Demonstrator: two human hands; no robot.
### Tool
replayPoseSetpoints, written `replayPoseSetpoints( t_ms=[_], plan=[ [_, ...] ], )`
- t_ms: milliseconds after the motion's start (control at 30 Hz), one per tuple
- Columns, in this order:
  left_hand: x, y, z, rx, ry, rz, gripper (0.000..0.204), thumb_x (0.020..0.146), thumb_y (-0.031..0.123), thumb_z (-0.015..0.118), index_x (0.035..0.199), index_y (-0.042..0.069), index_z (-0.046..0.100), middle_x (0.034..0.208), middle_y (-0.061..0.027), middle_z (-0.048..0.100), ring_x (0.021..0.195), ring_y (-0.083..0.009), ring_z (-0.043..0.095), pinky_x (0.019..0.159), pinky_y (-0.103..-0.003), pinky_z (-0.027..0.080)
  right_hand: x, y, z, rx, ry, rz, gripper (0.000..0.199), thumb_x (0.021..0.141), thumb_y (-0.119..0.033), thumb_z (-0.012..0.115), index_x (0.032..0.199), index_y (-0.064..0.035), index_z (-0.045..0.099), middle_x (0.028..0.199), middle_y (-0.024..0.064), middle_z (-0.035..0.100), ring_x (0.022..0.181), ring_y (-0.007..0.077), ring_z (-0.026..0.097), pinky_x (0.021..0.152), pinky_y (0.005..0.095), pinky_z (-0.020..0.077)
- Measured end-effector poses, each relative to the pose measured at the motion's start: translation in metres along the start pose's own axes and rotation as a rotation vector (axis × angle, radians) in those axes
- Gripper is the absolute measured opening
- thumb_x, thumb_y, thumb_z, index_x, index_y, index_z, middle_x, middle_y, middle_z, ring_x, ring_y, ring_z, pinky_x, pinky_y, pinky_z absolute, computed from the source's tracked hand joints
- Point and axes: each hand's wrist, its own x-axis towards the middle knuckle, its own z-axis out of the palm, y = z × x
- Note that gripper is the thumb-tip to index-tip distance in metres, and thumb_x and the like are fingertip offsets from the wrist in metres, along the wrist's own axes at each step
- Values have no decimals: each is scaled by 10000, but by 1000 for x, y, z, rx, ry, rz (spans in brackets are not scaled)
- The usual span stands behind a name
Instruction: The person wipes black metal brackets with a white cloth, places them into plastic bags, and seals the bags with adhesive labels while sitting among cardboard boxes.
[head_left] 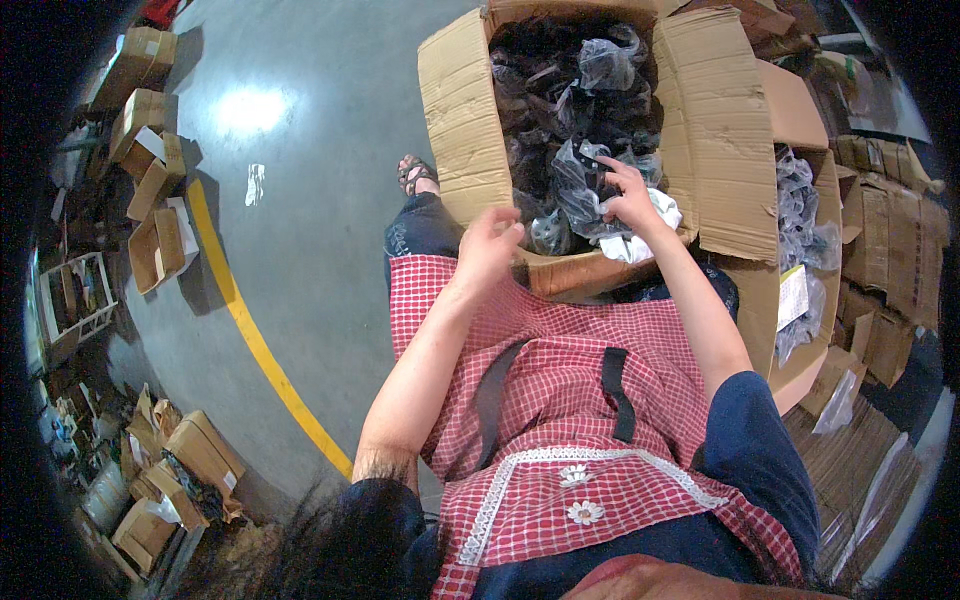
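A cardboard box [563,274] stands in front of me with its flaps folded out, filled with dark parts in clear plastic bags. My right hand [632,198] reaches over its right side, thumb and forefinger apart, beside a clear plastic bag [580,190] around a dark part. Whether the fingertips touch the bag I cannot tell. White crumpled wrapping [628,247] lies under that hand at the near edge. Near the box's front left corner, my left hand [490,240] is loosely bent and slightly blurred, with a gap between thumb and fingers and nothing visible in it.
To the right stands another open carton [800,370] with bagged parts and a paper label. Stacked flattened cardboard [850,470] lies beyond it. On the left, small open cartons [158,240] line the grey floor [300,220], past a yellow line [245,315].
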Motion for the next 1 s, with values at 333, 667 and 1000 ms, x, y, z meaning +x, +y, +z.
replayPoseSetpoints(
  t_ms=[333,667,1000],
  plan=[
    [-4,10,-7,-124,-58,-76,394,935,112,610,1291,-31,516,1238,-138,575,1028,-206,627,792,-340,553,-43,-37,8,-334,-41,-1,668,683,-168,738,1323,-123,552,1505,178,418,1400,450,318,1172,495,289],
    [-14,33,-9,-337,24,-107,404,967,171,611,1311,-8,498,1219,-102,572,1021,-190,628,823,-340,525,-58,-54,10,-612,-82,-170,632,697,-225,740,1272,-38,554,1167,165,621,1196,361,514,1168,533,245],
    [-3,8,-4,-202,-152,-106,226,994,149,561,1158,7,626,1060,-87,686,934,-179,654,777,-315,541,2,-48,-1,403,-159,319,336,650,-187,771,907,16,692,851,67,704,749,182,639,725,315,505]
  ],
)
